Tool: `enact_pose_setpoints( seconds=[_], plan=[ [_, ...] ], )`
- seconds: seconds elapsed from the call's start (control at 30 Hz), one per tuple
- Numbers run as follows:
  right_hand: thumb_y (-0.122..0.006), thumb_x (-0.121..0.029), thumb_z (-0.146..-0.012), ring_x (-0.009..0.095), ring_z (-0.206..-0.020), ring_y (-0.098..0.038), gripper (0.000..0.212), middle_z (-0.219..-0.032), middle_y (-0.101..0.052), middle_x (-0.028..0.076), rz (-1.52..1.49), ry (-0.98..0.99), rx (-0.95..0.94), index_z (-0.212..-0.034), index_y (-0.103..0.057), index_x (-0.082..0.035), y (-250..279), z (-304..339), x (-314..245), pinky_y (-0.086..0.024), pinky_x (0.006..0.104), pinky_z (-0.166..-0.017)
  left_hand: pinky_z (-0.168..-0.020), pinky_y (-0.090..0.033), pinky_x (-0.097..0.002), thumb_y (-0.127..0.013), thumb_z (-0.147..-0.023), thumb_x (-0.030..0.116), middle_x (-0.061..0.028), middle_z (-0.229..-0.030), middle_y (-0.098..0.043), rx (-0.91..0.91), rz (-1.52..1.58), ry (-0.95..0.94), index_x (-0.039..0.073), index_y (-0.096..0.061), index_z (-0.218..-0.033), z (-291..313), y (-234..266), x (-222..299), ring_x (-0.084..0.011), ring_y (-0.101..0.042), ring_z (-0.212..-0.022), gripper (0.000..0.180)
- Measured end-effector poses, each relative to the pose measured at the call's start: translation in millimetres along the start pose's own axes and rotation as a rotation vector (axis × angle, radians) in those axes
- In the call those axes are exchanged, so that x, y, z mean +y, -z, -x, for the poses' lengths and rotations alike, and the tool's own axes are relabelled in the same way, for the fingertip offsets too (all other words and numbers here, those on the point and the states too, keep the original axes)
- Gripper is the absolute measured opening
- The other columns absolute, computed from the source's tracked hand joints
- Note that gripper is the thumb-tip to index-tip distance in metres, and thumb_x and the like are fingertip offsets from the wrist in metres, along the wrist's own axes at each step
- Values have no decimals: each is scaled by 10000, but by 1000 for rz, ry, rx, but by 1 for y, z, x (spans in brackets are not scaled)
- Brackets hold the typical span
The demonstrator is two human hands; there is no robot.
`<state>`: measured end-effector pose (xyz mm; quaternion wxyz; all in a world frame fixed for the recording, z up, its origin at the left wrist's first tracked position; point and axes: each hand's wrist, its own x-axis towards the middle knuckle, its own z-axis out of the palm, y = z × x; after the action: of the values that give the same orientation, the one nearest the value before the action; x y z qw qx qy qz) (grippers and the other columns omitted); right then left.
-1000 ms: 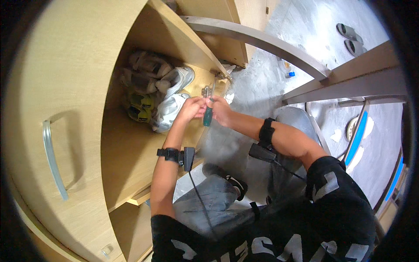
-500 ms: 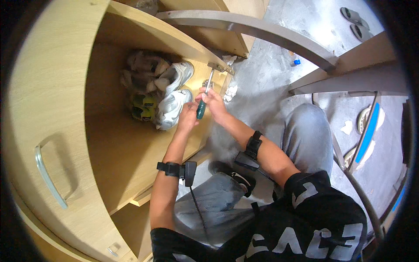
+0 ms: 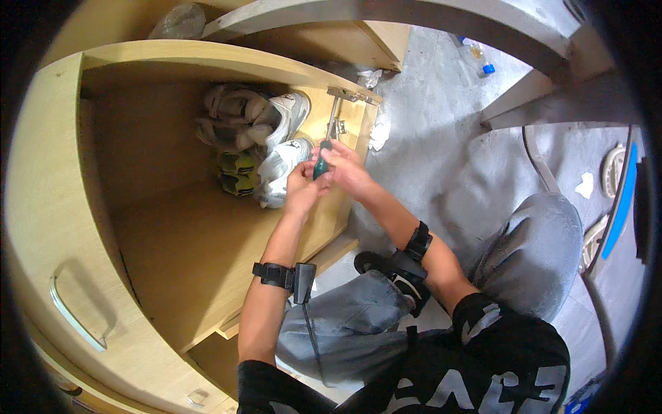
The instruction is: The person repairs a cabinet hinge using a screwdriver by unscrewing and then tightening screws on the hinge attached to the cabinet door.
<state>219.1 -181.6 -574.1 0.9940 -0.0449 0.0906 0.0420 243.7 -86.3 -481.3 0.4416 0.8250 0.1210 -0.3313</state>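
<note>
By open cabinet (image 3: pixel 179 228), gripping green screwdriver (image 3: pixel 321 165) with close-curled fingers of left hand (image 3: pixel 302 188) and right hand (image 3: pixel 347 172), apparently for steadiness.

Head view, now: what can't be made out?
Everything below: head view.
Screwdriver: handle partly covered by right hand.
Left hand: contact with handle too small to tell.
Screwdriver tip: too small against the hinge.
Yellow-green shoes: right ends behind white shoe.
Curved bar: cut off by top edge.
</note>
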Motion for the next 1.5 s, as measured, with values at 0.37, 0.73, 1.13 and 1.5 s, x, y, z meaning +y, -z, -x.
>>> enact_pose_setpoints(
  seconds=[0.37,0.73,1.13,1.5],
  plan=[
    [-672,-17,-764,138,-763,-603,415,-878,-628,100,326,158,333,-1133,-493,50,-10,-9,1,-490,253,-653,-764,-517,-310,-551,-815,148,-97,-955,-581,-88,28,251,-19,-529,-1011,5,18,27,-199,-591,-821,259],
    [-577,-60,-850,179,-898,-597,352,-960,-617,132,-63,52,176,-1157,-455,62,-9,-7,0,-496,287,-733,-664,-540,-260,-593,-807,0,-113,-993,-590,-57,-71,117,-47,-504,-1079,-8,24,9,-165,-606,-825,290],
    [-722,-80,-744,155,-834,-588,381,-938,-598,99,325,205,401,-1054,-541,46,-20,-11,10,-489,258,-698,-681,-538,-303,-651,-786,92,-75,-899,-594,-27,-349,60,-20,-543,-1048,-14,23,19,-159,-601,-768,305],
    [-536,-41,-867,200,-981,-568,314,-1022,-596,147,-106,73,135,-1163,-466,37,-12,-8,8,-513,307,-777,-783,-551,-348,-468,-908,71,-161,-1043,-586,-271,96,181,-77,-482,-1118,-12,33,22,-244,-604,-941,258]
  ],
)
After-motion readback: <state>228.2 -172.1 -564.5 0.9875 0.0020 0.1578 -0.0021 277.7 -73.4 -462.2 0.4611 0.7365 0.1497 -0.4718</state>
